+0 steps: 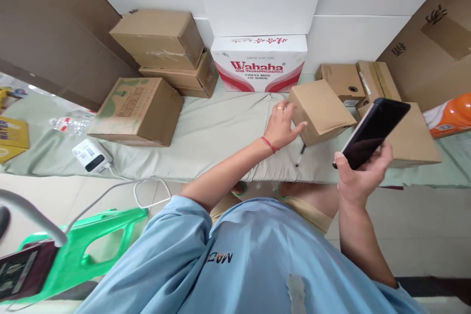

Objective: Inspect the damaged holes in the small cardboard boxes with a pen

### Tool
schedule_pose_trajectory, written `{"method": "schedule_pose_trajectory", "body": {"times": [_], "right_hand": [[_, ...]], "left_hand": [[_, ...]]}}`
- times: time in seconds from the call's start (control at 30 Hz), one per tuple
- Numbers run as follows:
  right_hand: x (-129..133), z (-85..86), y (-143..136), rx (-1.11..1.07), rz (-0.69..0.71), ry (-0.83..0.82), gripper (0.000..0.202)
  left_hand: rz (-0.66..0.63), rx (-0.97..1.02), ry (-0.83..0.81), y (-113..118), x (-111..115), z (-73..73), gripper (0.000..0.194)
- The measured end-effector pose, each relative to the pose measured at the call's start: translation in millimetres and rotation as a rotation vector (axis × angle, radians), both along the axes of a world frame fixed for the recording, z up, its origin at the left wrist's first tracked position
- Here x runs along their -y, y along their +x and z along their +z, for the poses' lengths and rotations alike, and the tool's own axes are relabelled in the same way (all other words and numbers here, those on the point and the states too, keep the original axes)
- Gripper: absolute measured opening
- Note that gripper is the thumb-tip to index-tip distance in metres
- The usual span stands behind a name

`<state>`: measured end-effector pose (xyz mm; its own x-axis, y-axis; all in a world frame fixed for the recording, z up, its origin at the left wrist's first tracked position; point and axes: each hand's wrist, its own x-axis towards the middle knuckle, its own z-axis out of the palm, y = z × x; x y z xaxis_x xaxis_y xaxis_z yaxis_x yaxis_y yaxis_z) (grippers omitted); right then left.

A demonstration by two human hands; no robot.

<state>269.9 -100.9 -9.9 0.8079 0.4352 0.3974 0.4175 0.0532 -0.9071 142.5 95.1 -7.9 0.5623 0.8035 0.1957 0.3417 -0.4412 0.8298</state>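
Note:
My left hand (pixel 282 125), with a ring and a red string at the wrist, reaches to the left side of a plain brown box (pixel 320 108). Its fingers are apart, at or against the box's edge; whether they touch is hard to tell. Raised at the right, my right hand (pixel 362 171) grips a black phone (pixel 379 130), screen tilted up. A pen (pixel 300 155) lies partly under the brown box. Behind stands a white and red Wahaha box (pixel 259 66).
Stacked brown boxes (pixel 158 41) and a printed carton (pixel 136 110) stand left. A white device (pixel 91 155) with a cable sits near the table's front edge. More boxes (pixel 412 132) and an orange bottle (pixel 452 113) are right. A green stool (pixel 91 245) stands lower left.

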Motion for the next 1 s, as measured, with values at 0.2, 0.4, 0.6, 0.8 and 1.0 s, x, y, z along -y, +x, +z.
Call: {"method": "schedule_pose_trajectory", "body": {"times": [0.2,0.4,0.6,0.8,1.0], "right_hand": [[44.8,-9.7,11.3,-0.036,-0.099,-0.093,0.102],[78.7,-33.4,17.9,-0.072,-0.177,-0.19,0.111],[84.7,-52.1,14.9,-0.163,-0.054,-0.271,0.11],[56.8,-69.4,1.0,-0.176,0.083,-0.35,0.109],[45.5,-78.6,-6.9,-0.196,0.153,-0.347,0.109]], "left_hand": [[-0.374,-0.131,0.317,76.7,22.3,2.9,0.075],[-0.266,-0.289,0.154,88.1,-7.7,-26.3,0.087],[-0.414,-0.315,0.181,19.6,-75.5,-18.9,0.083],[-0.339,-0.375,0.231,-8.4,-80.6,-15.1,0.078],[-0.328,-0.367,0.306,11.9,-58.8,-16.7,0.049]]}}
